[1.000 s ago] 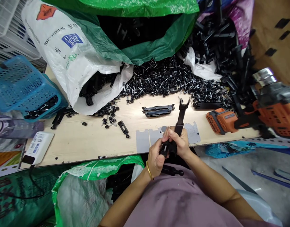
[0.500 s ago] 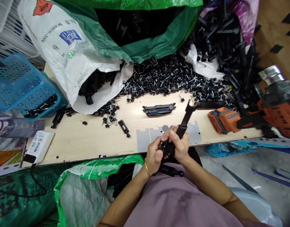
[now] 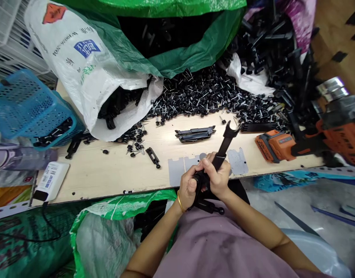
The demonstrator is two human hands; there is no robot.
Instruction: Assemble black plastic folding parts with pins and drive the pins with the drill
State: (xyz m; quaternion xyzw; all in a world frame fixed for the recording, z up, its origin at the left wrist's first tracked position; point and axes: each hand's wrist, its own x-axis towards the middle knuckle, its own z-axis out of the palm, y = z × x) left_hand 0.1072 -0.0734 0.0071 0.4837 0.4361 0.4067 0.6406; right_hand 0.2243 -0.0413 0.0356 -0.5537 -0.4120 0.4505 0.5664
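- Gripping one black forked assembly (image 3: 223,148) over the bench (image 3: 113,172)'s near edge: left hand (image 3: 190,186), right hand (image 3: 219,177), fingers wrapped round it.
- Beyond: one slotted piece (image 3: 153,157), one orange drill (image 3: 341,139), pins (image 3: 191,94) too many to count.

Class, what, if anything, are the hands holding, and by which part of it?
A black fork-ended part. The right hand grips its shaft, below the fork; the left hand holds its lower section, exact contact partly hidden.

Basket (image 3: 23,102) lies left of the hands (image 3: 219,175), drill (image 3: 338,137) right.
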